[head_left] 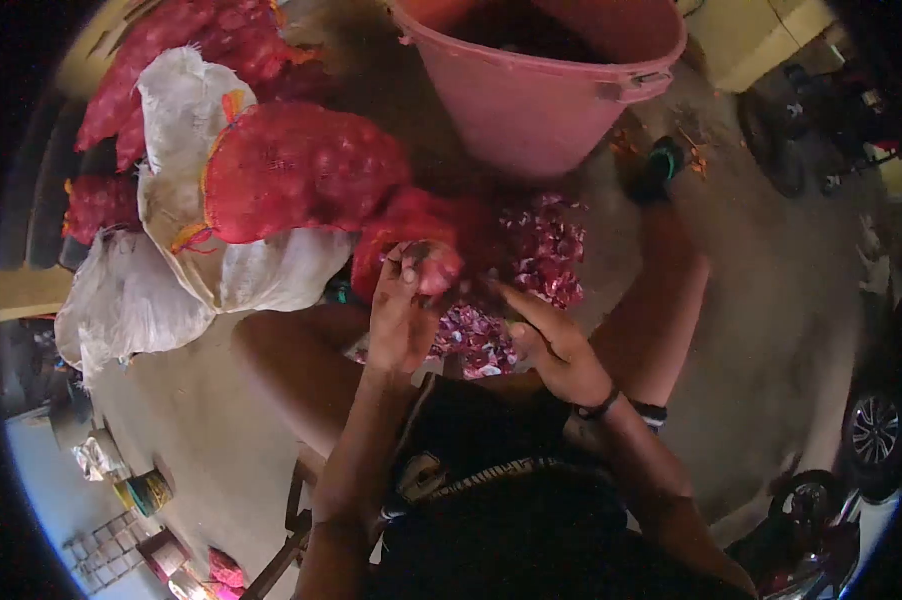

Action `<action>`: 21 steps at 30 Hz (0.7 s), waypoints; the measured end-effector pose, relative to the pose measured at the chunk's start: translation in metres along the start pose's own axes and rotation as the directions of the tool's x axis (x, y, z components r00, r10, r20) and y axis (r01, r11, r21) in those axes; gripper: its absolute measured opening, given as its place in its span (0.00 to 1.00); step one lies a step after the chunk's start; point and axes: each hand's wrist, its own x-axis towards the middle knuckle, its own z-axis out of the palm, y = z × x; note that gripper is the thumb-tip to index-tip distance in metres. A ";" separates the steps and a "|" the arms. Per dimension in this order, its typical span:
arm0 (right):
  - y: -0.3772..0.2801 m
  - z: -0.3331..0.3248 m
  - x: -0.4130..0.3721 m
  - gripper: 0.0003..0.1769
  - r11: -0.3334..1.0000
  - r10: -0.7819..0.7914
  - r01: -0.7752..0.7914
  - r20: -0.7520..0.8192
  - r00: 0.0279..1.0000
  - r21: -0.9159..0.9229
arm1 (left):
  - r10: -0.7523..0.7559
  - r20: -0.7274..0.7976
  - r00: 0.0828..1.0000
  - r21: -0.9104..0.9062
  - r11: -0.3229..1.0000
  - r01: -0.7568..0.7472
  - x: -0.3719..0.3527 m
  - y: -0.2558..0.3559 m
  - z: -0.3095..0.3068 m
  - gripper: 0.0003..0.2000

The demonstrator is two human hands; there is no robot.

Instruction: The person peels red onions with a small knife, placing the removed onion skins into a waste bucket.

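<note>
A reddish-pink onion (437,268) is held up in my left hand (407,318), its fingers and thumb wrapped round its left side. To the right, my right hand (551,345) has its fingers stretched toward the onion without touching it; whether anything small lies by the thumb is too dark to tell. Below and behind both hands, purple and white onion peelings (476,340) cover the floor between the legs. Just behind the onion lies a red mesh sack (306,170) full of onions.
A large pink tub (531,100) with dark contents stands ahead. White woven sacks (141,290) and another red mesh sack (196,50) lie at the left. At the right are a wheel (874,428) and a motorcycle (806,510). Bare legs flank the peelings.
</note>
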 end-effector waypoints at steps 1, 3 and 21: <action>-0.001 -0.001 -0.003 0.25 0.999 -0.017 0.017 -0.016 1.000 -0.036 | -0.007 0.042 0.999 0.034 0.999 0.006 0.001 -0.006 -0.004 0.26; -0.001 -0.002 -0.006 0.25 0.994 -0.044 0.040 -0.037 0.998 -0.098 | -0.015 0.124 0.992 0.104 0.995 0.002 0.001 -0.011 -0.003 0.27; -0.003 0.010 0.002 0.28 0.960 -0.141 0.124 -0.053 0.989 -0.251 | -0.033 0.156 0.987 0.387 0.921 -0.030 -0.014 -0.012 -0.001 0.26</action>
